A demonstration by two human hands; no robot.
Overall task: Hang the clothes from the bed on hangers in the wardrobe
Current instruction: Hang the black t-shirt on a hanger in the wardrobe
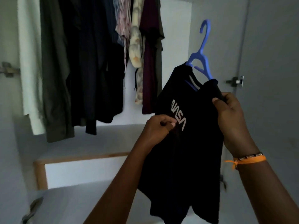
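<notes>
An open white wardrobe [176, 38] fills the view, its pale back wall and a white shelf [105, 138] below the hanging space lit dimly. The right-hand door [271, 46] stands open, with a metal hinge [234, 81] on its inner edge; another hinge [8, 69] shows at the far left. Under the shelf sits a white drawer front with a wooden frame [38, 172].

A row of hung clothes [90, 62] takes up the left and middle of the hanging space: a pale garment, an olive one, several dark ones, a patterned pink one, a cream floral one and a dark maroon one at the right end. To the right of that row the space is open back wall.

In front of it, a black T-shirt [186, 151] with white lettering hangs on a blue hanger [203, 50], held up in the air and tilted, its hook free of any rail. The right hand [229, 118] grips the shirt's shoulder over the hanger's end; an orange wristband [247, 160] circles that wrist. The left hand [158, 128] pinches the fabric beside the lettering.
</notes>
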